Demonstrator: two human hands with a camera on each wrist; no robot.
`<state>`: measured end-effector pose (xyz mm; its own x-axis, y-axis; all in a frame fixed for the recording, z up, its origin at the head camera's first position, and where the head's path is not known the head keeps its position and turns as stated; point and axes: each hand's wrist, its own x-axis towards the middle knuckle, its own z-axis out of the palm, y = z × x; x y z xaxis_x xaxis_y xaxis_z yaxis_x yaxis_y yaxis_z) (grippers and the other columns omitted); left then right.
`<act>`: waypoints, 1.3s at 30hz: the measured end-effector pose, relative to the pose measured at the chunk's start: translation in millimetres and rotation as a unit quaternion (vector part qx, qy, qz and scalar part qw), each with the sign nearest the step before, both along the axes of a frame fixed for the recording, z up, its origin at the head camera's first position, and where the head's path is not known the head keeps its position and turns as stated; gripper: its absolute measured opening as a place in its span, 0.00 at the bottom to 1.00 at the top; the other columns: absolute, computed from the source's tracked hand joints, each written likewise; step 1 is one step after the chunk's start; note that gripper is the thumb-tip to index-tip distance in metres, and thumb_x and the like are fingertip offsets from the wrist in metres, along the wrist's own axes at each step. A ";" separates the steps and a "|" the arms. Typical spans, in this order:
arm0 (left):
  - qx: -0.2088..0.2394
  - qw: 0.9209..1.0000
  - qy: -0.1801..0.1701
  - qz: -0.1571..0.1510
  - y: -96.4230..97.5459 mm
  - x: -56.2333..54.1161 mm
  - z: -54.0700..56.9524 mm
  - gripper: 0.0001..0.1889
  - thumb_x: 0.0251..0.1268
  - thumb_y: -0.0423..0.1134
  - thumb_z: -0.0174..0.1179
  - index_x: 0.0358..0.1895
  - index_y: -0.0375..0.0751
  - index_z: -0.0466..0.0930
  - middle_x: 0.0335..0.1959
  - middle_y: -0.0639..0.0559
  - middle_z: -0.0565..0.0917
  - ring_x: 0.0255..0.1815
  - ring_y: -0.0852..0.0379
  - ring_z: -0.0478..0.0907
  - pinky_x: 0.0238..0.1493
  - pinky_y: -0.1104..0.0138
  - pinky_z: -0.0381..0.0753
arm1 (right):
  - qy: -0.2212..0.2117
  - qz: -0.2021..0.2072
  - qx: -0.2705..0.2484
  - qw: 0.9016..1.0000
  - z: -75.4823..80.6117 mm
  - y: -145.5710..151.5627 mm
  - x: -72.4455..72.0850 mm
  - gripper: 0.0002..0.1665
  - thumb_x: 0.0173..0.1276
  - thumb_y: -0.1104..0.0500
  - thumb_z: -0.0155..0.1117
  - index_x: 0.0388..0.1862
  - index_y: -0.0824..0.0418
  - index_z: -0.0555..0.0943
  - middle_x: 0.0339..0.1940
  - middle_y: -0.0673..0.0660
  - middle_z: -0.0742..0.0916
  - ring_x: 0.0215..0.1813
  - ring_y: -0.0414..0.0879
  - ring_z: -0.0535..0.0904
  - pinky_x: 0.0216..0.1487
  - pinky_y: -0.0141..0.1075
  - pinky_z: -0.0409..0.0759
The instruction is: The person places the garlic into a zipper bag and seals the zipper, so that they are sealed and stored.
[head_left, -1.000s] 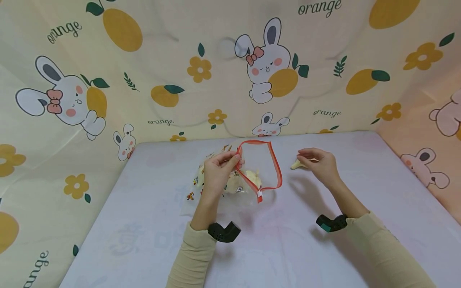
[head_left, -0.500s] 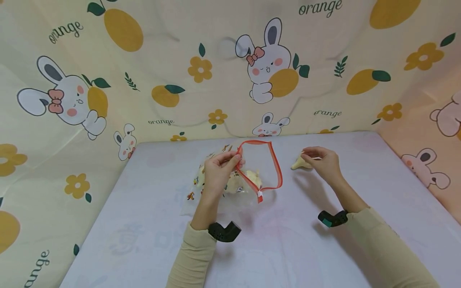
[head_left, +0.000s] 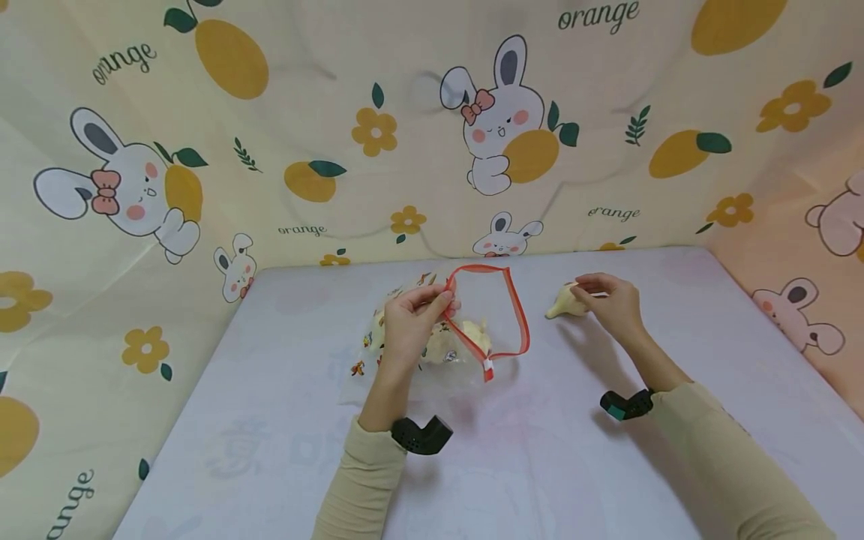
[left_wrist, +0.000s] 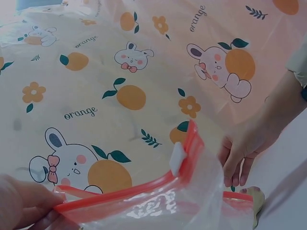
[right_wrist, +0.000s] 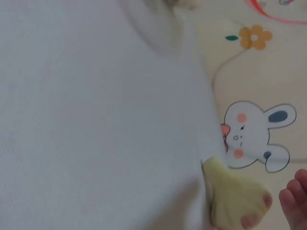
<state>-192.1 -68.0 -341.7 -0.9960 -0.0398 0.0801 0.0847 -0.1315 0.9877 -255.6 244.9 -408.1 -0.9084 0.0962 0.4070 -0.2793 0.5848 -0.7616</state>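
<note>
A clear zip bag (head_left: 358,382) with cartoon prints lies on the table, pale lumpy things inside. My left hand (head_left: 413,315) pinches the left side of its red-rimmed mouth, which gapes toward the right. A white zip slider (left_wrist: 178,159) sits at a corner of that rim. To the right of the bag, a pale yellow garlic bulb (head_left: 565,301) rests on the table, stem pointing to the near left. My right hand (head_left: 613,304) hovers just right of the bulb with loosely bent fingers. In the right wrist view a gap separates its fingertips (right_wrist: 296,196) from the garlic (right_wrist: 237,196).
A white cloth covers the table (head_left: 513,465). Behind it and at both sides hang printed curtains (head_left: 405,165) with rabbits and oranges. Each wrist wears a black camera, such as the one on the left wrist (head_left: 421,435).
My right hand has drifted to the right off the garlic bulb, which now shows more of itself and stays put. My left hand and the bag have barely moved.
</note>
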 end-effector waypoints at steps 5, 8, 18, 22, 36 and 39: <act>-0.002 1.000 0.000 0.001 0.1 0.0 -0.6 0.11 0.63 0.30 0.61 0.46 0.27 0.82 0.32 0.46 0.89 0.27 0.68 0.84 0.38 0.74 0.87 | 0.000 -0.020 -0.012 1.000 -4.7 4.7 -2.6 0.14 0.62 0.64 0.68 0.43 0.74 0.83 0.31 0.58 0.90 0.29 0.14 0.73 0.33 0.08 0.74; -0.005 1.000 0.002 0.001 -0.1 0.0 -1.0 0.11 0.63 0.31 0.62 0.45 0.27 0.83 0.31 0.47 0.89 0.28 0.68 0.85 0.39 0.74 0.87 | 0.007 -0.029 -0.019 0.999 -7.8 7.3 -4.0 0.15 0.61 0.65 0.69 0.44 0.74 0.83 0.31 0.57 0.89 0.30 0.14 0.73 0.34 0.08 0.73; -0.012 1.000 -0.001 -0.001 -0.5 0.4 -0.6 0.11 0.64 0.31 0.61 0.46 0.29 0.83 0.35 0.41 0.88 0.28 0.68 0.85 0.40 0.73 0.87 | 0.000 -0.030 -0.056 0.998 -18.9 13.0 -9.8 0.19 0.59 0.64 0.71 0.46 0.76 0.81 0.25 0.25 0.77 0.31 0.15 0.74 0.35 0.08 0.73; -0.011 1.000 0.001 -0.001 -0.5 0.4 -0.8 0.11 0.64 0.31 0.61 0.46 0.28 0.83 0.35 0.42 0.89 0.28 0.68 0.85 0.40 0.73 0.87 | -0.010 -0.043 -0.053 0.998 -20.5 13.0 -10.9 0.20 0.58 0.64 0.71 0.46 0.75 0.81 0.28 0.35 0.83 0.31 0.17 0.74 0.34 0.07 0.73; -0.005 1.000 0.008 -0.004 -1.2 0.8 -0.5 0.11 0.64 0.30 0.61 0.46 0.28 0.83 0.34 0.43 0.89 0.28 0.68 0.85 0.40 0.73 0.87 | -0.083 -0.061 -0.028 0.994 -18.6 14.2 -9.3 0.26 0.60 0.58 0.71 0.53 0.74 0.78 0.52 0.74 0.84 0.36 0.18 0.70 0.36 0.05 0.68; -0.008 1.000 0.004 -0.002 -1.2 1.0 -0.1 0.11 0.64 0.30 0.61 0.46 0.28 0.83 0.35 0.42 0.89 0.28 0.68 0.85 0.40 0.72 0.87 | -0.099 -0.062 -0.027 0.993 -19.8 15.0 -10.0 0.27 0.61 0.58 0.70 0.54 0.74 0.77 0.54 0.73 0.83 0.43 0.32 0.77 0.36 0.05 0.68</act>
<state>-191.0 -69.2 -341.8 -0.9954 -0.0336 0.0896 0.0930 -0.1159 0.9889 -265.6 259.8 -427.8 -0.9498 0.2287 0.2133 -0.0499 0.5626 -0.8252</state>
